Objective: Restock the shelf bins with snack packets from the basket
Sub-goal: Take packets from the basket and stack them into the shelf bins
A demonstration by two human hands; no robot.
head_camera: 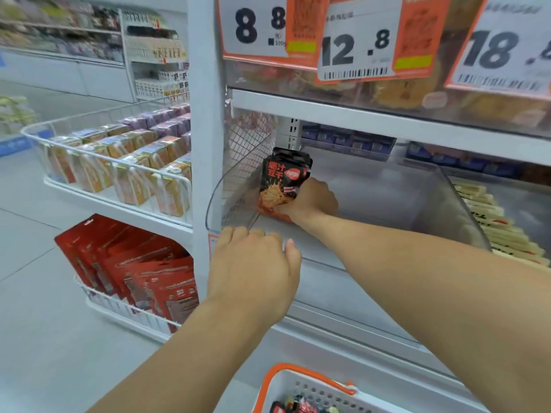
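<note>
Two hands, left hand (253, 274) and right hand (311, 201), one black snack packet (281, 181) upright in one clear shelf bin (447, 204), one white basket (301, 389) with orange handle, three price signs (253, 28) above, two wire side racks (113, 162).

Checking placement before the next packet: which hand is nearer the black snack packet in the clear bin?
Right. The right hand grips the black snack packet at its lower edge inside the clear bin. The left hand rests on the bin's front lip, apart from the packet.
</note>
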